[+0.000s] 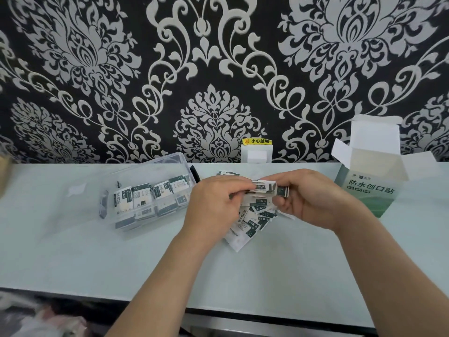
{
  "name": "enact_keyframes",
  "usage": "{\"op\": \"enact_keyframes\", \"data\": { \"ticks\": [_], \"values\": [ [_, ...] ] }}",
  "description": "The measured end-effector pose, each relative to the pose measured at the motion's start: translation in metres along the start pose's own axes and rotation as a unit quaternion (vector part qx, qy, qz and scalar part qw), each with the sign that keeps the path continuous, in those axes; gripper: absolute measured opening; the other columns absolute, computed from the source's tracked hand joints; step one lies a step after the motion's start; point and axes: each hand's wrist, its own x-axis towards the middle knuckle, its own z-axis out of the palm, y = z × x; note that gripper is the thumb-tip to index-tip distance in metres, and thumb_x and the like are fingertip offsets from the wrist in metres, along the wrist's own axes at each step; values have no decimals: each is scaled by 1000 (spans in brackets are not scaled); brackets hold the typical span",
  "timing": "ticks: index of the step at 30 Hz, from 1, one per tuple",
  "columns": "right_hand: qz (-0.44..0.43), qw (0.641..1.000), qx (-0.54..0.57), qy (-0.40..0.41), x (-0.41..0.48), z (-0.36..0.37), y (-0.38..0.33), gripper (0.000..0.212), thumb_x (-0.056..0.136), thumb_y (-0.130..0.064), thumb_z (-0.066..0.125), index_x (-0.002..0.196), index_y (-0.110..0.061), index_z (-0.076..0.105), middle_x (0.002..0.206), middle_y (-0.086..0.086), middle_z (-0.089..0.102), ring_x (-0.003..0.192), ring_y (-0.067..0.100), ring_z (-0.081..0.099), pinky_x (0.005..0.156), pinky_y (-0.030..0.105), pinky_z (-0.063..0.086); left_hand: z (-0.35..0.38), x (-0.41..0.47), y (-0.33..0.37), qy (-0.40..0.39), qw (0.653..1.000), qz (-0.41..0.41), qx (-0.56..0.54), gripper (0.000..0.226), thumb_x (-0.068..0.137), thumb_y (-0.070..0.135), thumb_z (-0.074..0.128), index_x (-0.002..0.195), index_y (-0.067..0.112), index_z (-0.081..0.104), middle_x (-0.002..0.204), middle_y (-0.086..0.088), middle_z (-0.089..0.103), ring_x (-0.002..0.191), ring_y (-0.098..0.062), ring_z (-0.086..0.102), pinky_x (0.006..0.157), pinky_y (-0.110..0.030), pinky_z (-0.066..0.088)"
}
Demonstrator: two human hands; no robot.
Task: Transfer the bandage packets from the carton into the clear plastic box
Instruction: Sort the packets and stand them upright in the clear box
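Note:
A small stack of white-and-dark-green bandage packets (264, 186) is pinched from both ends, between my left hand (213, 203) and my right hand (313, 198), just above the table. Below the hands, loose bandage packets (250, 222) lie fanned out on the table. The clear plastic box (145, 193) sits to the left with its lid off and holds several packets standing in rows. The green-and-white carton (369, 188) stands at the right with its top flaps open.
A pale table (97, 259) runs along a black-and-white patterned wall. A white wall socket (256, 153) with a yellow label sits behind the hands. The table's front edge is near the bottom, with blurred clutter (36, 317) below at left.

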Motion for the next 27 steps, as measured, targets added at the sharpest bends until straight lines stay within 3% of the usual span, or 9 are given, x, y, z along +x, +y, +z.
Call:
{"op": "enact_keyframes", "data": {
  "ticks": [3,6,9,12,14,16,21,24,27],
  "values": [
    [10,999,18,-26,4,3,4,25,97,-15,51,109,3,65,88,16,66,54,15,57,48,18,45,3,2,-4,-24,997,60,36,24,77,8,62,93,16,79,96,7,75,93,-5,64,88,-28,51],
    [-3,999,-33,-42,4,6,7,21,94,-2,54,110,4,67,90,18,70,64,16,67,54,16,51,4,1,-4,-89,993,55,58,25,82,20,61,101,22,77,107,12,73,103,-9,62,98,-38,46],
    [-11,998,-59,-37,3,7,8,20,91,5,55,107,2,68,87,19,71,64,18,69,50,15,52,0,1,-1,-131,987,27,86,22,86,25,65,104,32,75,124,18,63,121,-9,48,110,-48,27],
    [-22,995,-91,-32,3,11,6,17,92,3,57,101,-4,69,81,13,70,59,16,65,51,16,49,-9,1,3,-137,989,-22,50,24,83,19,73,103,32,75,130,15,57,124,-7,44,111,-26,26],
    [-28,992,-120,-22,4,15,7,15,95,-2,54,97,-7,69,72,9,65,53,12,57,48,17,43,-12,1,3,-141,989,-32,18,21,80,15,76,98,27,76,109,22,61,109,-1,52,97,-13,34],
    [-31,991,-128,-1,5,19,7,14,97,-11,51,94,-10,64,64,4,57,48,11,47,43,18,34,-11,1,2,-129,991,-30,6,18,77,15,78,92,24,76,96,22,64,98,-1,57,93,-18,41],
    [-41,989,-135,47,6,39,13,10,99,-26,48,91,-20,50,65,-1,44,41,10,33,42,21,20,-1,-1,8,-96,993,-66,-13,13,78,16,76,89,22,72,95,11,67,95,-9,60,88,-25,44],
    [-63,986,-146,55,10,48,18,10,101,-23,41,95,-20,49,68,-1,39,40,10,28,42,23,18,1,-1,9,-100,991,-83,-22,18,78,12,73,82,27,65,96,12,62,97,-8,57,90,-26,45],
    [-90,988,-118,40,10,46,17,13,104,-18,38,105,-13,50,54,-5,38,38,9,24,40,21,16,-2,0,8,-87,988,-104,-77,27,80,5,70,85,30,61,105,9,58,103,-3,55,94,-20,41]
  ]
}}
